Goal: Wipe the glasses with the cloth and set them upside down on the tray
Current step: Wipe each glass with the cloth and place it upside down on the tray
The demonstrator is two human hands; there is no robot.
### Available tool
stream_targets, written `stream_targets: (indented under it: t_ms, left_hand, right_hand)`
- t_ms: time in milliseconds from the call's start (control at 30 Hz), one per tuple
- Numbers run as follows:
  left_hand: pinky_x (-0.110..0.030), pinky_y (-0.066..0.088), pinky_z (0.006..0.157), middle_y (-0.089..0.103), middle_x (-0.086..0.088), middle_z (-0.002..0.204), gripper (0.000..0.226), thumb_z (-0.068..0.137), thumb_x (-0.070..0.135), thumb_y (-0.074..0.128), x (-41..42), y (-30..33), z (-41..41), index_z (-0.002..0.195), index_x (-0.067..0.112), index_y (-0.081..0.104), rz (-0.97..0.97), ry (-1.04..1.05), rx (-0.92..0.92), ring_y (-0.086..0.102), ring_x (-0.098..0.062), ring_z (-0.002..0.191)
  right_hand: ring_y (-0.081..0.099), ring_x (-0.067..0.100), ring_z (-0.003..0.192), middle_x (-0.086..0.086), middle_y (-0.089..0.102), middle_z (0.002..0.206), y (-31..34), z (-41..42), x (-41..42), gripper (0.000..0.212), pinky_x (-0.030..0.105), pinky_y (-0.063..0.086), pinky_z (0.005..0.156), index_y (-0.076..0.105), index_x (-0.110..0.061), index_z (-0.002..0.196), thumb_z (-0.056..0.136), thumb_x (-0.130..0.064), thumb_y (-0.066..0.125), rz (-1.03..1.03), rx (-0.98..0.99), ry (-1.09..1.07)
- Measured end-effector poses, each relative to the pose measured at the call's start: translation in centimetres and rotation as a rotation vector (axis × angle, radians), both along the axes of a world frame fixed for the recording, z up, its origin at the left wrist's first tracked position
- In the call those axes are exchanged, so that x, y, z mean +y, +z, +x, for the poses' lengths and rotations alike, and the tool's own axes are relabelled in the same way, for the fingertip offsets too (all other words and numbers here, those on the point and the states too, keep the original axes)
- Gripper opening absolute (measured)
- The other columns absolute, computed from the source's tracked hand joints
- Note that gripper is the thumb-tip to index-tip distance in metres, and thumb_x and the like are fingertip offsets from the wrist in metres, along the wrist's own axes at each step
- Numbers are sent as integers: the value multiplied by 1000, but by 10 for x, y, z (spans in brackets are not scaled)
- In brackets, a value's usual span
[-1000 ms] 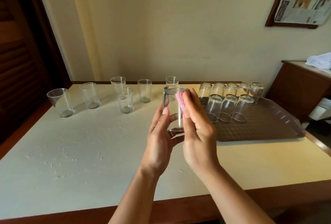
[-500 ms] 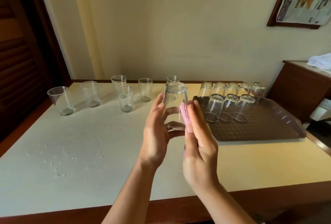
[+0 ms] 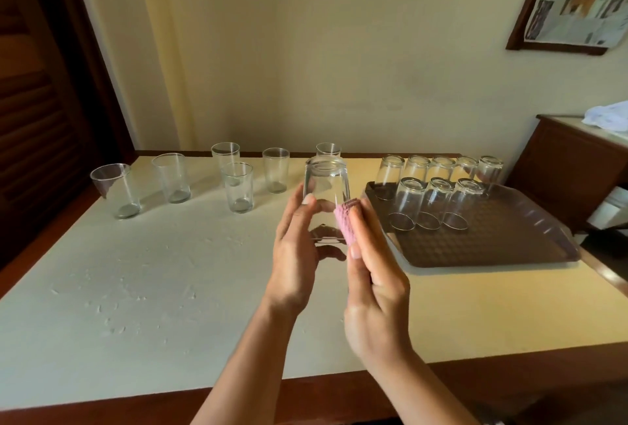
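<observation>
Cream tabletop (image 3: 142, 288): upturned tumbler (image 3: 326, 193) held above it in left hand (image 3: 294, 254), fingers curled round; right hand (image 3: 373, 288) pinching pink cloth (image 3: 346, 220) against its side. Rub evenly, grip firmly, then onto brown tray (image 3: 509, 248).

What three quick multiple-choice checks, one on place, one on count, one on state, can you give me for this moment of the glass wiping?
1. Where is the pink cloth?
A. lying on the tray
B. pressed to the side of the held glass by the right hand
C. draped on the side cabinet

2. How many glasses stand upside down on the tray?
A. three
B. five
C. eight

3. How is the held glass oriented?
A. base up, mouth down
B. mouth up
C. lying on the table

Key: 1 B, the right hand holds the cloth against the glass wall while the left hand steadies the other side. 2 C, five in the back row and three in front. 3 A, its thick base is on top.
</observation>
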State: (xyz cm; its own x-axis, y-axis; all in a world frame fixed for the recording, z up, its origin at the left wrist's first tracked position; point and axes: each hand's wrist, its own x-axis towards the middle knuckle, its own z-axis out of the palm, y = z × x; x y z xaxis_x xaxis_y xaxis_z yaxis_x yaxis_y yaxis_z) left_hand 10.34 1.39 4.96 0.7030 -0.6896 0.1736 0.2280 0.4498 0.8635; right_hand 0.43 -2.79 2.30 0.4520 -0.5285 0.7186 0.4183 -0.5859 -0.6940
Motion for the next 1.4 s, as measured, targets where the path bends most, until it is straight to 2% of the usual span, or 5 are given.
stream_targets:
  t_ms: [233, 667, 1033, 1167, 1400]
  left_hand:
    - [-46, 50, 87, 71, -11, 127, 69, 88, 36, 75, 3, -7, -11, 149, 47, 44, -18, -32, -113, 65, -30, 93]
    - [-48, 48, 86, 69, -10, 120, 50, 94, 32, 70, 5, 4, -17, 140, 16, 61, -80, 69, -177, 62, -26, 99]
    - [-32, 56, 78, 68, -7, 131, 56, 98, 23, 61, 10, 12, -24, 152, 28, 50, -133, -151, -73, 67, -20, 88]
    - [-33, 55, 78, 74, -3, 105, 30, 98, 37, 62, 8, 22, -16, 127, 32, 68, -118, -103, -66, 68, -15, 84]
    - [-36, 52, 78, 70, -8, 113, 64, 93, 37, 59, 14, 11, -25, 154, 36, 43, -85, -191, -66, 65, -16, 77]
  right_hand:
    - [41, 17, 148, 8, 44, 158, 35, 9, -24, 44, 41, 35, 122, 44, -5, 149, 106, -6, 42, 84, 31, 24]
    - [36, 28, 150, 12, 40, 161, 28, 6, -19, 43, 56, 35, 119, 44, -13, 150, 107, -8, 43, 34, -17, 14]
    - [34, 25, 152, 11, 44, 157, 44, 1, -21, 43, 41, 33, 123, 42, -2, 148, 105, -1, 43, -97, 1, -121]
    - [34, 17, 151, 19, 38, 159, 20, -8, 1, 46, 30, 34, 120, 43, 5, 145, 99, 12, 45, -139, 15, -93]
    - [34, 16, 151, 13, 39, 160, 47, 0, -28, 41, 31, 30, 123, 44, -4, 147, 106, -1, 43, -86, 6, -107]
